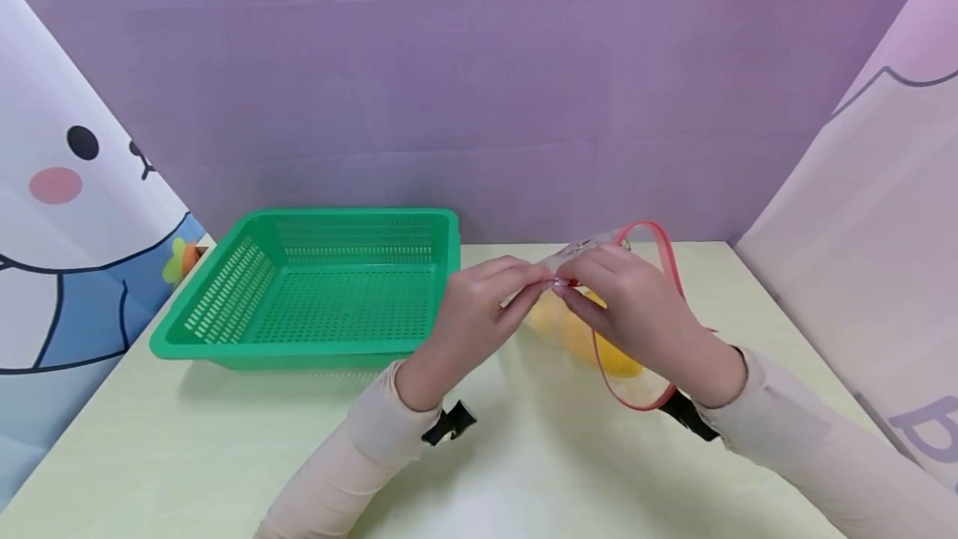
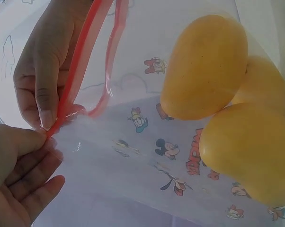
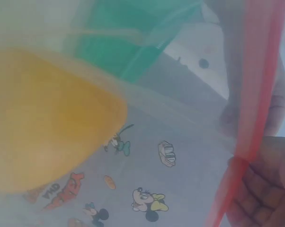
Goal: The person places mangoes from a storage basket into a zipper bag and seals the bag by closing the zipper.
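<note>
A clear zip bag (image 2: pixel 93 165) with a red zip strip (image 2: pixel 83 56) and cartoon prints hangs from both hands. Three yellow mangoes (image 2: pixel 204 66) lie inside it, bunched away from the mouth. My left hand (image 1: pixel 479 306) pinches one end of the red strip between thumb and fingers. Right beside it, my right hand (image 1: pixel 636 306) grips the same strip, the fingertips of both hands nearly meeting. Past the pinched end, the strip's two edges stand apart in a loop, as the left wrist view shows. The right hand partly hides the mangoes in the head view.
A green plastic basket (image 1: pixel 303 349) with slotted walls stands on the pale table (image 1: pixel 247 456), left of the hands. Behind the table rises a purple backdrop (image 1: pixel 479 90). Printed cloth panels (image 1: pixel 861 256) close off both sides.
</note>
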Demonstrator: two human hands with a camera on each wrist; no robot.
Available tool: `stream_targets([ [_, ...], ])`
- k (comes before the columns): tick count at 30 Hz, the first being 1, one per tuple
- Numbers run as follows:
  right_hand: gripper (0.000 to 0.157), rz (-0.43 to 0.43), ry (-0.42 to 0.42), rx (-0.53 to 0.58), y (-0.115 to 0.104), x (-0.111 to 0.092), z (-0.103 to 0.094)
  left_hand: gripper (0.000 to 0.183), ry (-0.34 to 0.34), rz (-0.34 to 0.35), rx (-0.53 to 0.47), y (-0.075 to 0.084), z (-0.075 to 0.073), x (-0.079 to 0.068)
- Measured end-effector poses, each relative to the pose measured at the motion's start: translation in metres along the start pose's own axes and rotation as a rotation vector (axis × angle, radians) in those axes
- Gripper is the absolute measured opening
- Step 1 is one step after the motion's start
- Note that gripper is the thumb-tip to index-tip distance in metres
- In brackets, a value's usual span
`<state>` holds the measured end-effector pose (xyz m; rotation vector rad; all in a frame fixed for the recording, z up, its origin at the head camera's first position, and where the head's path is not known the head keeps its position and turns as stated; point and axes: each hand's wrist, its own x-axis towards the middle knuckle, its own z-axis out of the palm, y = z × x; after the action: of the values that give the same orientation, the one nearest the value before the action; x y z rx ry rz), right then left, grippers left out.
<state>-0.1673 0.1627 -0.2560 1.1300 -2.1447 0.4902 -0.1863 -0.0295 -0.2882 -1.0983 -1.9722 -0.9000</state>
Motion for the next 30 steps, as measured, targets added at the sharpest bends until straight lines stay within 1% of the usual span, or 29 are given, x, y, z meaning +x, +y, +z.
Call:
stream_targets([
  [1, 0.022, -0.009, 0.004, 0.0, 0.0001, -0.0002, -0.0002, 0.013, 0.001, 0.001, 0.0, -0.0001, 0.0003, -0.0003],
  [2, 0.024, -0.017, 0.007, 0.003, 0.0003, -0.0002, -0.0004, 0.013, 0.003, 0.005, 0.0, -0.0003, 0.0006, -0.0004],
  [4, 0.031, -0.028, 0.009, 0.009, 0.0009, -0.0001, -0.0006, 0.013, 0.012, 0.013, -0.002, -0.0008, 0.0011, -0.0009],
  [8, 0.012, -0.039, -0.004, 0.028, 0.0025, 0.0004, -0.0009, 0.015, 0.025, 0.03, -0.007, -0.0016, 0.0016, -0.0011],
  [10, 0.01, -0.039, -0.012, 0.03, 0.003, 0.0002, -0.0008, 0.015, 0.025, 0.034, -0.003, -0.0017, 0.0017, -0.001],
  [14, 0.015, -0.037, -0.012, 0.024, 0.0034, -0.0015, -0.0004, 0.015, 0.022, 0.047, 0.015, -0.002, 0.0023, -0.0011],
  [18, 0.012, -0.036, -0.002, 0.022, 0.0042, -0.0032, 0.0006, 0.015, 0.021, 0.061, 0.021, -0.0039, 0.0035, -0.0011],
  [20, 0.012, -0.033, -0.001, 0.026, 0.0046, -0.0035, 0.0009, 0.015, 0.022, 0.066, 0.02, -0.0053, 0.0042, -0.0011],
  [26, 0.026, -0.025, -0.01, 0.026, 0.0054, -0.0031, 0.0009, 0.014, 0.027, 0.08, 0.016, -0.0068, 0.004, -0.0004],
  [30, 0.028, -0.016, -0.016, 0.019, 0.0055, -0.0034, 0.0005, 0.015, 0.034, 0.086, 0.017, -0.007, 0.0041, 0.0002],
])
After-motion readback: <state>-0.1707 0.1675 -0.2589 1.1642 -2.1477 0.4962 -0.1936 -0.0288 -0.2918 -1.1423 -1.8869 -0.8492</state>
